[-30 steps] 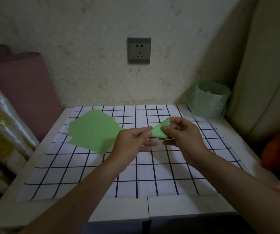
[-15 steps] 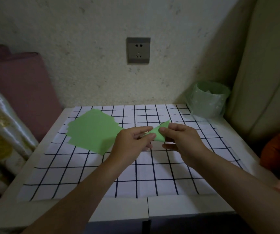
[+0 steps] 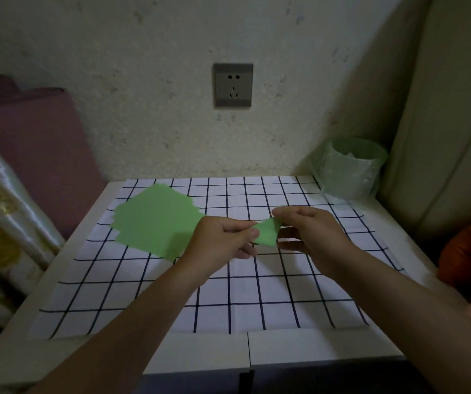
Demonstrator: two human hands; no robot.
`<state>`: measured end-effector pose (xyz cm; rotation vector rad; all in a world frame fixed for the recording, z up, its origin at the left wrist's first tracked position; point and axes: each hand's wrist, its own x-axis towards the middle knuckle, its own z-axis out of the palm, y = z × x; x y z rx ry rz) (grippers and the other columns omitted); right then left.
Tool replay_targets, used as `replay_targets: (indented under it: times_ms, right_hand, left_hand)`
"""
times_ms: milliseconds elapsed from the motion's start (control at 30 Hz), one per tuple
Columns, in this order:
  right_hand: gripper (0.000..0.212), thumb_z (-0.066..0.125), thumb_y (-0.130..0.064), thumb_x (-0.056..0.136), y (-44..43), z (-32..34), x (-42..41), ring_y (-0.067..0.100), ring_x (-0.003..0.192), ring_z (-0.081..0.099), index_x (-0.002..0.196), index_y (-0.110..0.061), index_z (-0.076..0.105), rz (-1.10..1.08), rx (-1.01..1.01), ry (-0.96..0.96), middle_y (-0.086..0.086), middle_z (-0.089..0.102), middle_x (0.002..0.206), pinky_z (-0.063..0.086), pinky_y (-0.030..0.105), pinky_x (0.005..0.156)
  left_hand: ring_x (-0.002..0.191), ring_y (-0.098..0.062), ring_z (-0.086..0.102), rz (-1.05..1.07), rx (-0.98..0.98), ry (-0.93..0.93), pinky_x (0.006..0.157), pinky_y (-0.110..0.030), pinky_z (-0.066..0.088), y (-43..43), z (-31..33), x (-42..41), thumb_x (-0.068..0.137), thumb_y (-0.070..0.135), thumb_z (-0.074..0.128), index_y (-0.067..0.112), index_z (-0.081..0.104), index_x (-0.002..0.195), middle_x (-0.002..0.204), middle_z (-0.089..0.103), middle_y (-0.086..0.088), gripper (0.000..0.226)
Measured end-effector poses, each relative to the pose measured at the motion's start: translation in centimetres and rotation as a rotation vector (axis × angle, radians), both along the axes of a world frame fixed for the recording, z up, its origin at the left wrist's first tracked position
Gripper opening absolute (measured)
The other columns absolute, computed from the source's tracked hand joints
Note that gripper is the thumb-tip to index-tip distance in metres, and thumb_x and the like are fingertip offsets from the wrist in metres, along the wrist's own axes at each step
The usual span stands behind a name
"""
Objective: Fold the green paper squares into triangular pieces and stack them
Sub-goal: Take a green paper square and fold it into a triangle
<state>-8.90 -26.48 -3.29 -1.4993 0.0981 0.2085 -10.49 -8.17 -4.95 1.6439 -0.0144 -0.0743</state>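
A small folded green paper piece [image 3: 268, 233] is held just above the checked cloth near the table's middle. My left hand [image 3: 218, 243] pinches its left corner between thumb and fingers. My right hand [image 3: 311, 234] pinches its upper right edge, fingers curled over it. A loose pile of flat green paper squares [image 3: 154, 218] lies on the cloth at the back left, beside my left hand. Part of the folded piece is hidden behind my fingers.
A white cloth with a dark grid [image 3: 257, 294] covers the small white table [image 3: 200, 354]. A pale green lined bin [image 3: 352, 169] stands at the back right corner. A wall with a socket [image 3: 233, 85] is behind; fabric lies to the left, an orange thing [image 3: 467, 257] to the right.
The folded piece has gone from a pointed triangle standing up to a lower, flatter shape between my hands. My right fingers have shifted over its top edge. The pile has not moved.
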Motion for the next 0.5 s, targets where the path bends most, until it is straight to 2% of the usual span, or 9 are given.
replay_targets:
  times_ms: [133,300,400,500]
  right_hand:
    - [0.019,0.072,-0.022,0.088,-0.28,0.11,0.15,0.022,0.085,0.074,0.101,-0.008,0.074,0.005,-0.021,0.009,0.008,0.077,0.095,0.06,0.034,0.074]
    - [0.018,0.071,-0.021,0.089,-0.51,0.19,0.21,0.022,0.085,0.074,0.102,-0.008,0.073,-0.014,-0.009,0.005,0.008,0.077,0.093,0.06,0.035,0.079]
    - [0.015,0.07,-0.02,0.09,-0.47,0.13,0.15,0.021,0.083,0.074,0.098,-0.008,0.074,-0.023,-0.072,-0.037,0.006,0.077,0.092,0.06,0.034,0.077]
    - [0.009,0.072,-0.017,0.089,-0.59,0.19,0.26,0.017,0.076,0.072,0.089,-0.01,0.076,0.004,-0.261,-0.134,0.002,0.077,0.084,0.056,0.022,0.065]
  left_hand:
    - [0.068,-0.024,0.073,0.012,-0.039,0.048,0.066,-0.031,0.062,0.18,0.32,-0.03,0.087,0.006,0.071,0.005,0.074,0.101,0.078,0.075,-0.014,0.014]
    - [0.08,-0.028,0.074,0.049,-0.282,0.196,0.067,-0.03,0.061,0.17,0.58,-0.02,0.089,0.014,0.07,-0.001,0.069,0.1,0.089,0.075,-0.019,0.018]
    - [0.08,-0.028,0.075,0.071,-0.212,0.164,0.068,-0.031,0.062,0.13,0.46,0.07,0.089,0.014,0.07,0.0,0.069,0.096,0.085,0.075,-0.018,0.016]
    - [0.075,-0.028,0.075,0.096,-0.089,0.105,0.071,-0.035,0.062,0.41,0.54,0.29,0.089,0.011,0.071,0.002,0.07,0.091,0.079,0.075,-0.018,0.009]
